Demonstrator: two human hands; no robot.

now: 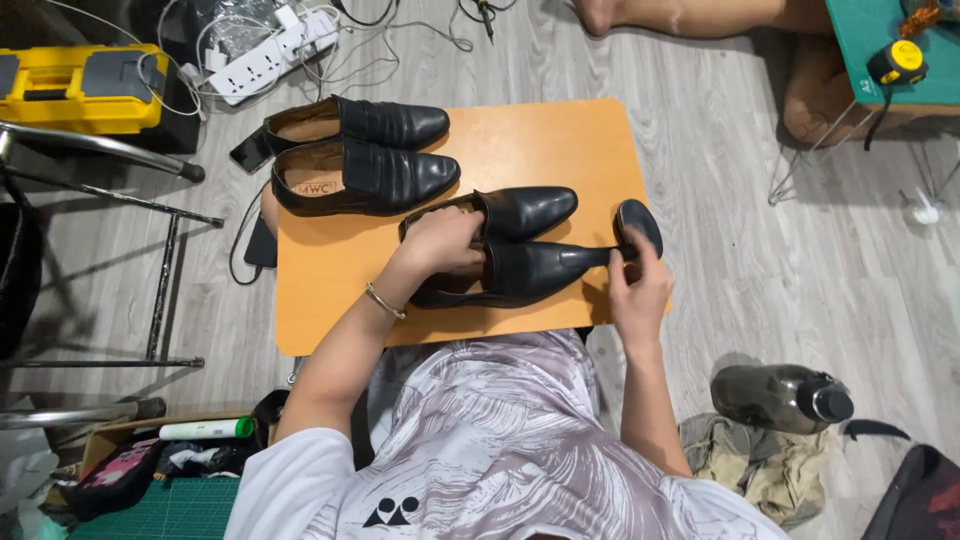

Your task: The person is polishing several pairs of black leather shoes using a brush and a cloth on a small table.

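On the small orange-topped counter (330, 290) two pairs of black leather dress shoes lay side by side. The far pair (360, 150) sat at the back left corner, toes pointing right, parked out of the way and untouched. The near pair was in front of the person, also with toes to the right. The left hand (445, 243) was curled over the opening of the nearer shoe (530, 272), fingers gripping its collar and pressing it down, apparently to keep it from sliding. Its mate (525, 210) lay touching it just behind, so the two braced each other.

The right hand (638, 290) was closed around the lower part of a black oval brush or polish applicator (638, 224), held upright with its rounded head just beyond the toe of the gripped shoe; whether it touched the leather could not be told. That placing put the tool where the toe cap was easiest to reach.

On the wooden floor around the counter were a yellow toolbox (80, 85), a white power strip (255, 62) and a dark water bottle (780, 398).
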